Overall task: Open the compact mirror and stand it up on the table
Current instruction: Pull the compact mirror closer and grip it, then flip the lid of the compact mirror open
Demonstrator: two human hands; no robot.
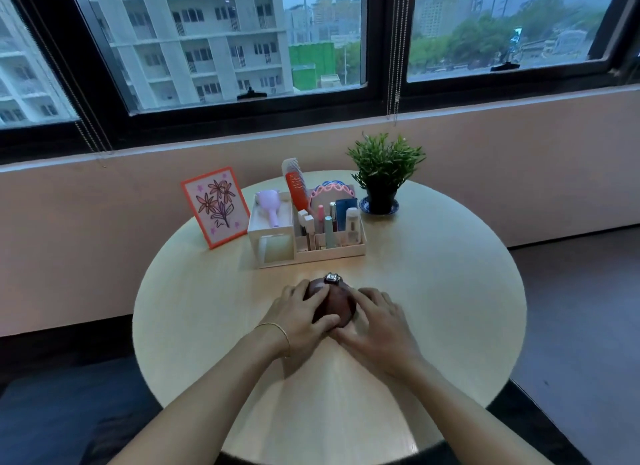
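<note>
Both hands are on the brown compact mirror (334, 303), which lies closed near the middle of the round surface (450, 291). The left hand (298, 317) cups its left side, fingers over the lid; the right hand (375, 326) grips its right edge.

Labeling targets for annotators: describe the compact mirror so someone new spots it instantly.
On the round light wooden table, look just in front of the white desk organizer, between the person's left hand and right hand. There lies the dark reddish-brown round compact mirror, closed and flat. Unlike everything nearby, it carries a small silver jewelled clasp on its far edge.
</note>
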